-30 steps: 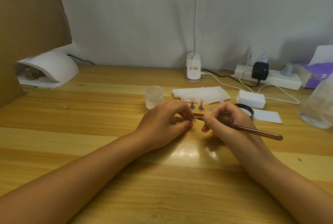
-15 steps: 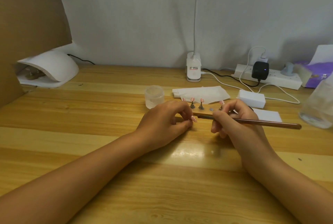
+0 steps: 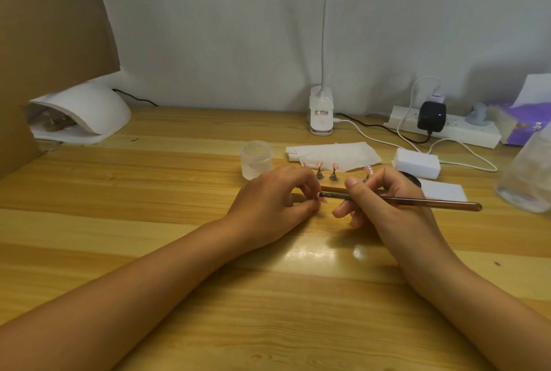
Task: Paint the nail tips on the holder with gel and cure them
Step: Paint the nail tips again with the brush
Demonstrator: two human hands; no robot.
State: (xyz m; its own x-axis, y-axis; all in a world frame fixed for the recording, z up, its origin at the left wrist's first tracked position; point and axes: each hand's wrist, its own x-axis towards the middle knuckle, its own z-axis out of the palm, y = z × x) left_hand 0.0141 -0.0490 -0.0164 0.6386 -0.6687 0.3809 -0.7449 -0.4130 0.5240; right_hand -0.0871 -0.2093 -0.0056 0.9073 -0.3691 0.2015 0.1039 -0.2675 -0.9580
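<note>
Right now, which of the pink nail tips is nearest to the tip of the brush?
The nail tip pinched by the left hand, right at the tip of the brush. The other nail tips stand on stems on the holder behind it.

Pink nail tips [image 3: 335,165] stand on small pegs [image 3: 333,176] on a wooden holder [image 3: 338,185], a thin brush [image 3: 417,202] held level across it.

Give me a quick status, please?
Left hand pinches a nail tip. Right hand holds brush, bristles at it. Holder just behind; nothing blocking.

brush [image 3: 417,203] levelled, bristles reaching nail tip [image 3: 323,200]
</note>
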